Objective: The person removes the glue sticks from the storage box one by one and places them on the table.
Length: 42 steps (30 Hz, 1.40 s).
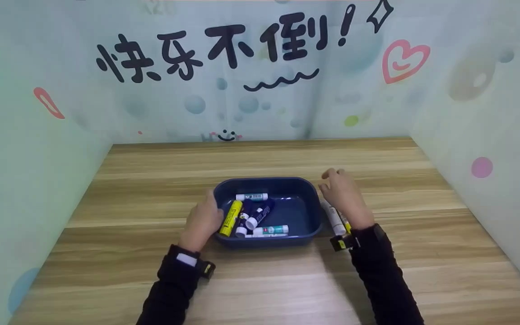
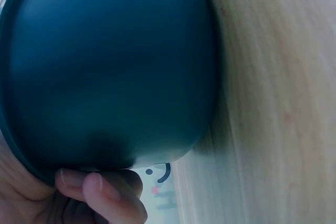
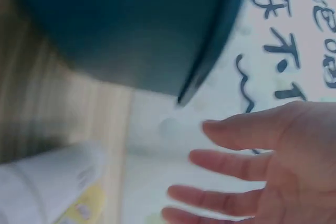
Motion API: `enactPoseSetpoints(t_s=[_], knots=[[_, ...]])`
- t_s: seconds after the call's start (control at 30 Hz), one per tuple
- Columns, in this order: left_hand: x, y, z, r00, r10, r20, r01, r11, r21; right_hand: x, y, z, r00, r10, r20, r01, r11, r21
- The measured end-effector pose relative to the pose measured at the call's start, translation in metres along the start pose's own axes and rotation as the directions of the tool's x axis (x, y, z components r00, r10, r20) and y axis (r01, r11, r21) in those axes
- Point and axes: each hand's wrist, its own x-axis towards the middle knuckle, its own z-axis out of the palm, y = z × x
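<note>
A dark blue plastic tub [image 1: 303, 214] stands on the table and holds several glue sticks: a yellow one [image 1: 231, 219], dark blue ones with white ends [image 1: 260, 214], and white-and-teal ones [image 1: 252, 197]. My left hand [image 1: 203, 221] grips the tub's left rim; in the left wrist view its fingers [image 2: 113, 195] curl against the outer wall. Over the table, just right of the tub, hovers my right hand [image 1: 348, 198], fingers spread and holding nothing in the right wrist view. Below it lie a white glue stick [image 1: 333, 219] and a partly hidden yellow one [image 1: 345, 222].
The wood-grain table [image 1: 269, 280] is bounded by a printed back wall [image 1: 160, 113] and side walls to the left and right. Both wrists carry small black strapped devices.
</note>
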Motion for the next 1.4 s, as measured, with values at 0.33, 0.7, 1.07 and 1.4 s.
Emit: enactPoseSetpoints(t_s=[0.33, 0.7, 1.07, 1.4], knots=[[0.0, 0.002, 0.0, 1.0, -0.025, 0.007, 0.025, 1.0, -0.016, -0.001, -0.029, 0.019, 0.952, -0.305, -0.008, 0.298, 0.924, 0.24], [0.001, 0.002, 0.001, 0.998, -0.048, 0.034, 0.049, 0.998, -0.025, -0.007, -0.043, 0.065, 0.905, -0.296, 0.306, 0.267, 0.954, 0.134], [0.001, 0.0, 0.002, 1.0, -0.001, -0.017, 0.001, 1.0, -0.001, -0.007, -0.041, 0.072, 0.839, -0.432, 0.331, 0.415, 0.901, 0.124], [0.001, 0.001, 0.002, 1.0, -0.021, -0.001, 0.021, 1.0, -0.005, -0.005, -0.041, 0.072, 0.836, -0.483, 0.26, 0.465, 0.875, 0.133]])
